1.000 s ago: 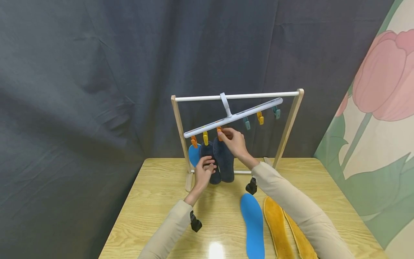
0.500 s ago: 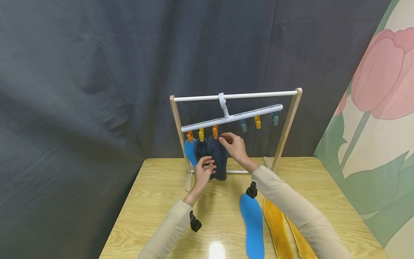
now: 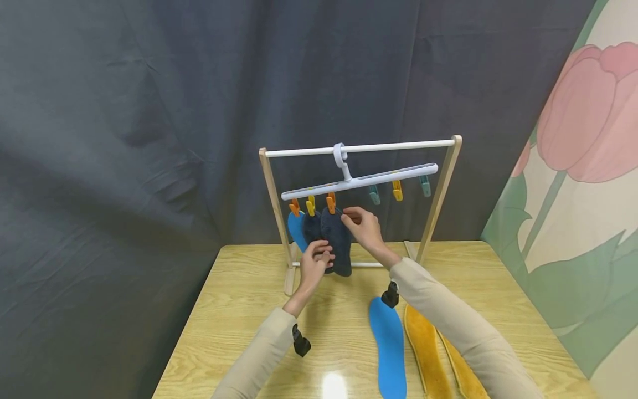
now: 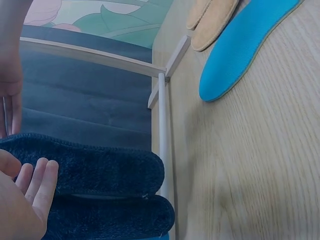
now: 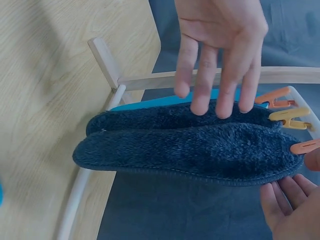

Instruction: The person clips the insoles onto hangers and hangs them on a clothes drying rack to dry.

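Note:
Two dark navy fuzzy insoles hang from the hanger (image 3: 369, 180): the nearer insole (image 3: 335, 233) from an orange clip (image 3: 331, 203), the one behind (image 5: 165, 117) from a yellow clip (image 3: 311, 206). A blue insole (image 3: 297, 228) hangs at the far left from another orange clip (image 3: 294, 208). My right hand (image 3: 365, 230) is beside the nearer insole's top, fingertips right at its edge, thumb near the orange clip. My left hand (image 3: 313, 267) is in front of the insoles, fingers loosely bent and holding nothing.
A wooden rack with a white bar (image 3: 399, 145) carries the hanger. Two teal clips and a yellow clip (image 3: 397, 190) hang bare on its right half. On the table (image 3: 239, 332) lie a blue insole (image 3: 389, 349) and two tan-orange insoles (image 3: 427, 349).
My right hand has let go of the orange clip and moved slightly down and right of it. The hanger's right end has dropped, so it tilts less; the navy insoles swung left.

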A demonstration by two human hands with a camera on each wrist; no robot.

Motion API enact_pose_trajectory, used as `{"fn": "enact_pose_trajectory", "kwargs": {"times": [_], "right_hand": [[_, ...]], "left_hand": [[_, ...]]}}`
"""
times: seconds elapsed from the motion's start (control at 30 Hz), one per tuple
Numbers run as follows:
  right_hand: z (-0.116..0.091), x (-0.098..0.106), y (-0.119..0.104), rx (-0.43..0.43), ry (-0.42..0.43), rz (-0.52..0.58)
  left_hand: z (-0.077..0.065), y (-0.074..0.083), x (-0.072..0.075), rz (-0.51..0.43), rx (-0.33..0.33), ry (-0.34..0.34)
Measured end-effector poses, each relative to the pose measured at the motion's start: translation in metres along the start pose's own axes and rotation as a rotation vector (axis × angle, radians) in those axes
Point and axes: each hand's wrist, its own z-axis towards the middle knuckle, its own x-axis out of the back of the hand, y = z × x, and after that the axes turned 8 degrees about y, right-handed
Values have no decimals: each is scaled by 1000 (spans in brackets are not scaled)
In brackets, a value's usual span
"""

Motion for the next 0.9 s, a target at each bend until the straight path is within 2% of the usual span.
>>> {"fn": "enact_pose_trajectory", "kwargs": {"times": [0.47, 0.73, 0.9], "right_hand": [[-11, 3, 16, -53, -16, -12], [-23, 4, 34, -78, -22, -17], [-35, 5, 48, -83, -22, -8]], "left_hand": [[1, -1, -3, -32, -28, -31], [10, -19, -9, -32, -47, -36], [11, -16, -12, -36, -29, -44]]}}
